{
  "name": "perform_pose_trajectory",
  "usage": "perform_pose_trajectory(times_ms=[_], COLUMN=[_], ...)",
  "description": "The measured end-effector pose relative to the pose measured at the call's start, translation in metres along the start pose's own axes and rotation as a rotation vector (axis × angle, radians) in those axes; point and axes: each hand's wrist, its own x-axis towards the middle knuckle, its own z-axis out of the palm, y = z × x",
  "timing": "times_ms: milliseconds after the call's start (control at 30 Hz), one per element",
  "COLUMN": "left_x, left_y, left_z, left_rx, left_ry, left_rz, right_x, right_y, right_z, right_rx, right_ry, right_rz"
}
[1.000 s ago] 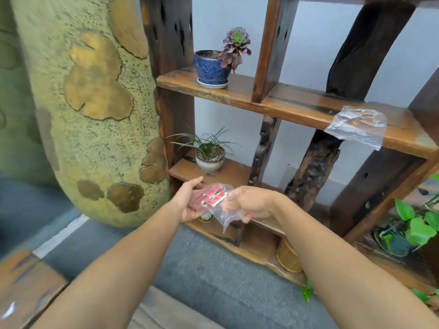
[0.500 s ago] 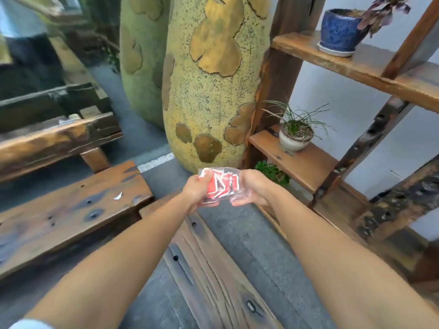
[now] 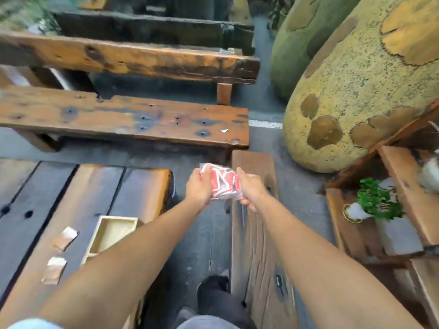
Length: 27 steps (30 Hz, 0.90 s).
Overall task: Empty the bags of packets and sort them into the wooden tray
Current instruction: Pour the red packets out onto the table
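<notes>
Showing the head view: left hand (image 3: 198,187) and right hand (image 3: 251,187) both closed on a clear bag of red packets (image 3: 222,182), held in the air between them, over the floor gap beyond the slatted table (image 3: 71,186). The wooden tray (image 3: 111,231) sits on that table, low and left, well apart from the bag, partly hidden by the left forearm; two brown packets (image 3: 59,255) lie loose beside it. Likely risk: opening the bag here would spill packets onto the floor. The thin film may also slip or tear suddenly, scattering its contents.
</notes>
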Motion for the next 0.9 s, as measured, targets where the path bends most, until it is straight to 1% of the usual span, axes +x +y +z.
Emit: perform_pose_trajectory(times_ms=[133, 300, 433, 500, 600, 733, 833, 900], left_x=[-0.039, -0.087, -0.114, -0.121, -0.129, -0.131, -0.119, -0.106], left_y=[-0.059, -0.117, -0.153, -0.173, -0.201, -0.217, -0.227, -0.232], left_z=[-0.076, -0.145, -0.191, -0.206, -0.22, -0.236, -0.249, -0.254], left_rx=[-0.014, -0.116, -0.151, -0.188, -0.254, -0.381, -0.412, -0.444], left_ry=[0.187, 0.398, 0.521, 0.573, 0.646, 0.747, 0.805, 0.853], left_rz=[-0.035, -0.117, -0.194, -0.262, -0.362, -0.434, -0.513, -0.558], right_x=[-0.033, -0.075, -0.107, -0.119, -0.133, -0.132, -0.125, -0.114], right_y=[0.029, 0.051, 0.062, 0.065, 0.064, 0.065, 0.062, 0.057], right_z=[0.081, 0.162, 0.221, 0.246, 0.274, 0.311, 0.342, 0.361], right_rx=[-0.268, -0.506, -0.704, -0.791, -0.943, -1.12, -1.223, -1.26], right_ry=[-0.143, -0.362, -0.487, -0.557, -0.707, -0.807, -0.911, -0.951], right_rz=[-0.033, -0.132, -0.225, -0.305, -0.394, -0.511, -0.542, -0.55])
